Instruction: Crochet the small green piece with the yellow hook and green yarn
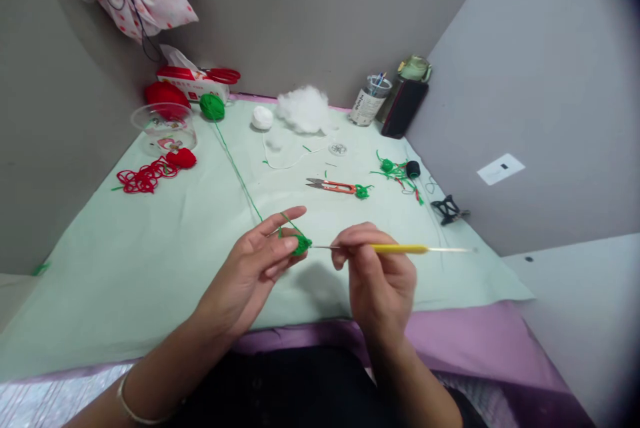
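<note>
Head view: small green crochet piece (301, 244) held above the bench (150, 248), pinched in left hand (260, 261) fingers. Right hand (373, 268) clamped on yellow hook (400, 249), tip at the piece. Green strand (240, 178) runs to yarn ball (213, 107). Snips (333, 185) lie beyond.

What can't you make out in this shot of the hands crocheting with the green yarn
Head view only:
- Hook tip of the crochet hook: buried in the small green crochet piece.
- Stitches of that piece: too small, partly covered by the left hand fingers.
- Right hand grip: seen from the back, fingertips hidden.
- Label on the jar: too small to read.
- Plastic cup contents: blurred.
</note>
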`<control>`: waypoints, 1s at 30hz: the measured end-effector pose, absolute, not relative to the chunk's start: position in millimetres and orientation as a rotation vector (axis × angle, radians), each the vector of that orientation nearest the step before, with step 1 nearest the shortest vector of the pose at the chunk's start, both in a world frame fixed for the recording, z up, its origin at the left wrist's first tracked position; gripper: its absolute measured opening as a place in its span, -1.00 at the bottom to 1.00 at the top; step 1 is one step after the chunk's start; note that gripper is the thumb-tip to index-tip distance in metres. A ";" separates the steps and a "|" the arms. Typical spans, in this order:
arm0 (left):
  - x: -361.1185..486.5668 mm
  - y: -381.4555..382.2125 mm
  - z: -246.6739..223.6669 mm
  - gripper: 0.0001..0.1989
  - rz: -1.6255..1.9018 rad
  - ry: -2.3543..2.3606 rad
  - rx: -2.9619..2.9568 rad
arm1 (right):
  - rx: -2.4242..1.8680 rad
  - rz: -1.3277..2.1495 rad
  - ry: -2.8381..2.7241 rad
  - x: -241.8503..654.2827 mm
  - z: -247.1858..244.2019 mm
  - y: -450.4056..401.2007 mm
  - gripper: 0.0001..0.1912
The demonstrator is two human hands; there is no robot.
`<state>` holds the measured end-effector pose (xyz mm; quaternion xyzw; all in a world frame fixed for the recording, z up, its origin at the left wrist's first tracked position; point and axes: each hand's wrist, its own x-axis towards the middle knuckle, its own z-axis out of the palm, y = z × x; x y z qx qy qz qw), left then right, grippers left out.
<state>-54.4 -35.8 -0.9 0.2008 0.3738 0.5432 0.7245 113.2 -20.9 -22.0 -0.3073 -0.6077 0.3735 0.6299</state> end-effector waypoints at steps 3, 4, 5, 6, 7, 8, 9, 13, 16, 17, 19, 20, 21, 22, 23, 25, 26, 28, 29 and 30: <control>-51.4 -37.3 0.2 -0.58 1.194 0.860 0.531 | -0.697 1.006 -1.371 111.0 -21.2 -16.8 -0.82; -50.3 -38.3 -0.1 -0.58 1.183 0.870 0.553 | -0.709 1.023 -1.367 110.5 -22.3 -15.8 -0.81; -49.6 -39.3 -0.5 -0.57 1.176 0.879 0.571 | -0.721 1.037 -1.359 110.2 -23.8 -15.2 -0.81; -49.3 -40.2 -0.9 -0.56 1.173 0.887 0.586 | -0.730 1.054 -1.353 110.2 -25.4 -14.8 -0.80; -49.4 -40.8 -1.4 -0.55 1.171 0.891 0.598 | -0.735 1.071 -1.350 110.5 -26.9 -14.5 -0.80; -49.8 -41.1 -1.9 -0.54 1.171 0.892 0.608 | -0.738 1.089 -1.344 110.9 -28.0 -14.3 -0.80; -50.3 -41.1 -2.2 -0.54 1.172 0.893 0.616 | -0.741 1.107 -1.332 111.4 -28.7 -14.1 -0.80; -51.9 -39.7 -2.2 -0.57 1.179 0.914 0.626 | -0.732 1.168 -1.224 112.3 -26.0 -12.2 -0.79; -52.2 -39.1 -1.8 -0.59 1.186 0.904 0.618 | -0.748 1.178 -1.213 112.7 -21.3 -11.0 -0.74; -52.3 -39.3 -1.9 -0.60 1.189 0.899 0.622 | -0.754 1.176 -1.226 113.1 -20.1 -11.2 -0.73; -52.8 -40.1 -2.8 -0.61 1.202 0.901 0.642 | -0.761 1.150 -1.267 114.8 -18.5 -13.0 -0.74; -53.1 -40.7 -3.6 -0.61 1.212 0.907 0.657 | -0.764 1.121 -1.296 115.8 -18.0 -14.6 -0.75; -53.3 -41.3 -4.6 -0.62 1.223 0.917 0.674 | -0.772 1.082 -1.337 117.0 -17.7 -16.6 -0.76; -53.5 -41.9 -5.8 -0.63 1.236 0.931 0.696 | -0.781 1.031 -1.388 118.0 -17.5 -18.8 -0.77; -53.7 -42.5 -7.0 -0.64 1.251 0.954 0.726 | -0.786 0.967 -1.449 118.8 -17.4 -21.0 -0.78; -53.7 -43.3 -9.1 -0.64 1.274 1.012 0.795 | -0.758 0.827 -1.570 119.6 -17.5 -24.9 -0.79; -53.6 -43.6 -9.8 -0.63 1.281 1.038 0.825 | -0.732 0.780 -1.604 119.5 -17.8 -26.2 -0.78; -53.7 -43.7 -10.1 -0.63 1.283 1.052 0.865 | -0.695 0.776 -1.577 118.8 -18.6 -27.6 -0.76; -54.0 -43.7 -10.0 -0.63 1.278 1.045 0.873 | -0.695 0.815 -1.531 118.3 -18.9 -27.6 -0.75; -54.4 -43.6 -9.7 -0.64 1.275 1.037 0.878 | -0.708 0.858 -1.482 118.0 -19.2 -27.3 -0.75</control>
